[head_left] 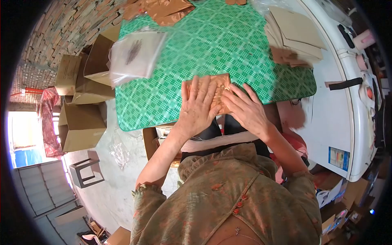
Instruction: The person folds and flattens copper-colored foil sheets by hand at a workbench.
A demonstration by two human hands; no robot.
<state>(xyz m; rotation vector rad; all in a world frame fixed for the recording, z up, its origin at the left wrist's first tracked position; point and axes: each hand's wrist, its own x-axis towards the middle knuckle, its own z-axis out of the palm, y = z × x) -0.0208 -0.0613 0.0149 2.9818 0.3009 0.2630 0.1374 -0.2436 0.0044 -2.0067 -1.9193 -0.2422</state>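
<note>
A flat brown embossed piece (222, 81) lies on the green checked tablecloth (196, 45) near the table's front edge. My left hand (197, 107) lies flat on the piece's left part, fingers spread. My right hand (246, 108) rests beside it, with its fingertips on the piece's right part. Both palms face down and neither hand curls around anything. Most of the piece is hidden under my hands.
A stack of clear plastic bags (134, 53) sits at the table's left, tan card sheets (295, 34) at its right, and brown pieces (163, 10) at the far edge. Open cardboard boxes (79, 126) and a small stool (85, 173) stand on the floor to the left. A white appliance (347, 122) stands to the right.
</note>
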